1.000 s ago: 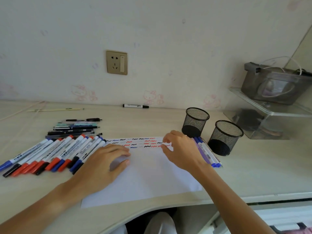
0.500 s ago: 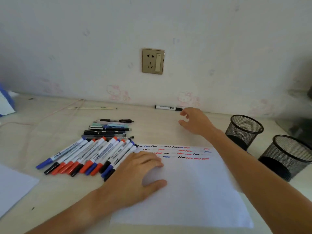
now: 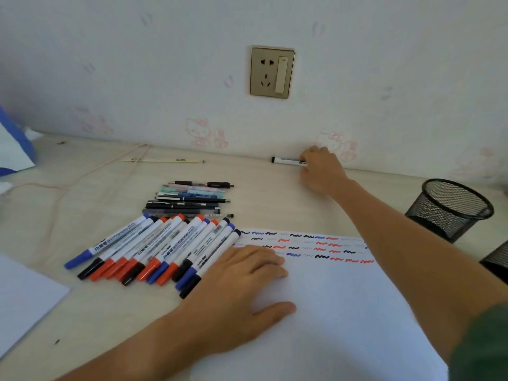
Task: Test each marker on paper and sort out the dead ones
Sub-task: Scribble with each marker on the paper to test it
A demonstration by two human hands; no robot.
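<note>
Reaching farther, right hand (image 3: 320, 169) seemingly grips wall-side marker (image 3: 287, 160) on desk (image 3: 275, 196).

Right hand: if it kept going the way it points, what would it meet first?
The right hand reaches toward the wall. Its fingers are already at the lone marker; just beyond lies the wall itself, though depth is unclear.

Lone marker (image 3: 287, 160) end hidden under right hand (image 3: 321, 171); 2nd mesh cup (image 3: 497, 261) edge-cropped.
</note>
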